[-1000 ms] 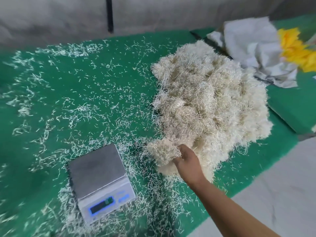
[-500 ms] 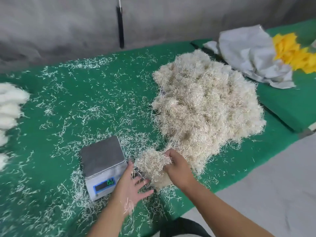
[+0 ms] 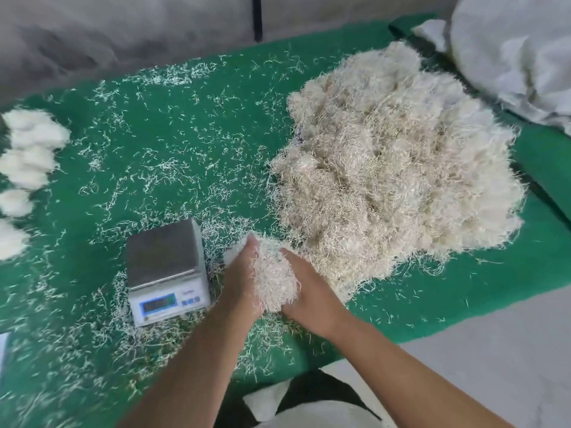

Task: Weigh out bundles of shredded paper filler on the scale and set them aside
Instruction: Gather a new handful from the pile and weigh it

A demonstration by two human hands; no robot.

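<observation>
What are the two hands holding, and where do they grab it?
A clump of shredded paper, cupped between the left hand and right hand, which press on its two sides.

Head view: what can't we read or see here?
- Scale display digits: blurred, too small.
- Left hand and right hand fingers: buried in the held bundle.
- Set-aside bundles: cut off by left edge, count unknown.
- White sack: cropped top right.

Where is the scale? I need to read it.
The scale sits near the green mat's front edge, just left of both hands.
</observation>
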